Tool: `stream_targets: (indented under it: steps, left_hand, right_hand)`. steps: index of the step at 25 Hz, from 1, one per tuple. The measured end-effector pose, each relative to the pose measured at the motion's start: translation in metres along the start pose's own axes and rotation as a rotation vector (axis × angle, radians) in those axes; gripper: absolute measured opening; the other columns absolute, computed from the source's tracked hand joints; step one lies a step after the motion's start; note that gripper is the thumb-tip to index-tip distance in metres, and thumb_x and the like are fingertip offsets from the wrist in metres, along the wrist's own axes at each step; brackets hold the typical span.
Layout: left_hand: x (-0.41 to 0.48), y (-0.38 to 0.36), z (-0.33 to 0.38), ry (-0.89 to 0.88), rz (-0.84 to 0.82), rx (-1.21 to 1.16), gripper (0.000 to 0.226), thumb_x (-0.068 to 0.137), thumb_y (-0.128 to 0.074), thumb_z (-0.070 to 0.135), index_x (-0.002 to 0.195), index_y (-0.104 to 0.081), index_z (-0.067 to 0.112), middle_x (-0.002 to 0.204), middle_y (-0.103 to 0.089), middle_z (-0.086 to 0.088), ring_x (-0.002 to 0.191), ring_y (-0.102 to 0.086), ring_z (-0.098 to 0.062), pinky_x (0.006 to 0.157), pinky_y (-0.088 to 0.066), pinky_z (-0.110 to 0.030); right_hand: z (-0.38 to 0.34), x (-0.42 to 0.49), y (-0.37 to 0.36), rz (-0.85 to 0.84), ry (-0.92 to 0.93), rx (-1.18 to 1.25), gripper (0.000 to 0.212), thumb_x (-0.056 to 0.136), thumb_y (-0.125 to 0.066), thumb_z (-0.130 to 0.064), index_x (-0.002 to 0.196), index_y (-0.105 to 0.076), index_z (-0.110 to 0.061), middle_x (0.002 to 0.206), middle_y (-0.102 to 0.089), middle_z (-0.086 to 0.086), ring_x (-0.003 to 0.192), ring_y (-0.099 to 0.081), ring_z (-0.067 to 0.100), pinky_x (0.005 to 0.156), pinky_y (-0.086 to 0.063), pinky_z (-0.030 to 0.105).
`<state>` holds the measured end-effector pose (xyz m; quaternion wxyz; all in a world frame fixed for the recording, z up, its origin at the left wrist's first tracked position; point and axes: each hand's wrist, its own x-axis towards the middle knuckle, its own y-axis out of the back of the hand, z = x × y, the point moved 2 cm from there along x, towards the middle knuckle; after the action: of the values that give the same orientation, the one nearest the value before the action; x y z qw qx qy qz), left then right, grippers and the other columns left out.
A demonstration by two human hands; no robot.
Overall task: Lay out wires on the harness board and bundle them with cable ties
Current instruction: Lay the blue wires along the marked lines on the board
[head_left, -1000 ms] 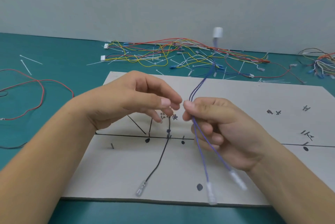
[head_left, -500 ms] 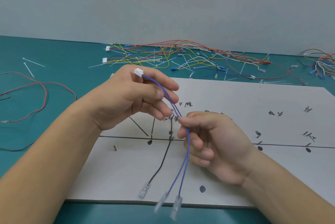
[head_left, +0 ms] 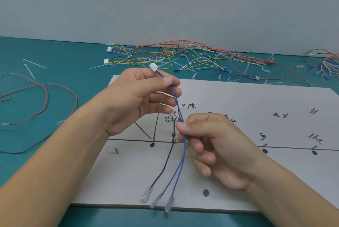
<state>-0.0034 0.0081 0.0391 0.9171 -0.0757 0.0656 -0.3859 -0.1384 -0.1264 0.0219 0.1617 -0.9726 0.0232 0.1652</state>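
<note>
Teal table (head_left: 55, 57): fills the frame from the wall line down to the bottom edge.

Harness board (head_left: 256, 120): pale sheet lying flat, centre to right of frame. Its near edge runs along the lower frame and its far-left corner shows just above the left hand. The right half bears a drawn line, black dots and handwritten marks.

Left hand (head_left: 135, 98): raised over the board's upper-left part. Thumb and forefinger pinch the purple wires (head_left: 178, 171) just below the white connector (head_left: 153, 67), which sticks up above the fingers.

Right hand (head_left: 216, 146): centre of frame, lower than the left. Thumb and forefinger pinch the same wires midway along, and the other fingers are curled under. The hands are near each other but apart.

Loose wire pile (head_left: 174, 56): upper centre, beyond the board's far edge. A smaller bundle (head_left: 326, 63) sits at the right frame edge.

Red wire (head_left: 45, 98): looped on the table at left, well apart from the board.

Purple wires: two strands hang from the right hand, ending in clear terminals (head_left: 169, 203) over the board's near edge. It appears they hang free rather than rest there.

Black wire (head_left: 165, 168): lies on the board just left of the purple strands.

Cable ties (head_left: 30, 71): two lie at upper left.

Pin (head_left: 116, 150): upright, near the board's left edge.
</note>
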Motion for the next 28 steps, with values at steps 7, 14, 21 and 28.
stream_targets:
  steps: [7, 14, 21, 28]
  left_hand:
    - [0.000, -0.003, -0.001, 0.007, 0.064, 0.042, 0.020, 0.083, -0.073, 0.033, 0.081, -0.079, 0.014, 0.079, -0.073, -0.007, 0.059, -0.068, -0.013, 0.056, -0.057, -0.023]
    - [-0.001, 0.004, 0.002, 0.110, 0.067, 0.043, 0.033, 0.083, -0.069, 0.027, 0.102, -0.076, 0.001, 0.100, -0.079, -0.019, 0.071, -0.076, -0.020, 0.061, -0.060, -0.025]
    - [-0.003, 0.008, 0.005, 0.132, 0.027, 0.062, 0.024, 0.080, -0.070, 0.025, 0.094, -0.083, 0.011, 0.073, -0.066, -0.002, 0.066, -0.072, -0.016, 0.060, -0.060, -0.025]
    - [-0.006, -0.004, 0.004, 0.127, -0.070, 0.041, 0.021, 0.074, -0.076, 0.021, 0.087, -0.079, 0.006, 0.069, -0.064, -0.004, 0.056, -0.066, -0.011, 0.050, -0.053, -0.018]
  right_hand:
    - [-0.002, -0.005, -0.002, -0.120, -0.028, -0.086, 0.019, 0.080, -0.075, -0.020, 0.066, -0.067, -0.010, 0.048, -0.046, 0.003, 0.029, -0.031, 0.008, 0.033, -0.038, 0.018]
    - [-0.001, -0.006, -0.004, -0.112, -0.012, -0.145, 0.030, 0.079, -0.077, -0.025, 0.055, -0.060, -0.019, 0.053, -0.046, 0.006, 0.031, -0.030, 0.010, 0.034, -0.037, 0.018]
    - [-0.004, -0.007, 0.001, -0.218, -0.067, -0.212, 0.024, 0.084, -0.073, -0.028, 0.065, -0.067, -0.014, 0.053, -0.051, 0.007, 0.032, -0.033, 0.010, 0.034, -0.037, 0.019]
    - [-0.014, -0.012, 0.008, -0.300, -0.085, -0.464, 0.047, 0.097, -0.058, -0.047, 0.088, -0.076, -0.005, 0.069, -0.070, 0.012, 0.033, -0.036, 0.008, 0.032, -0.034, 0.015]
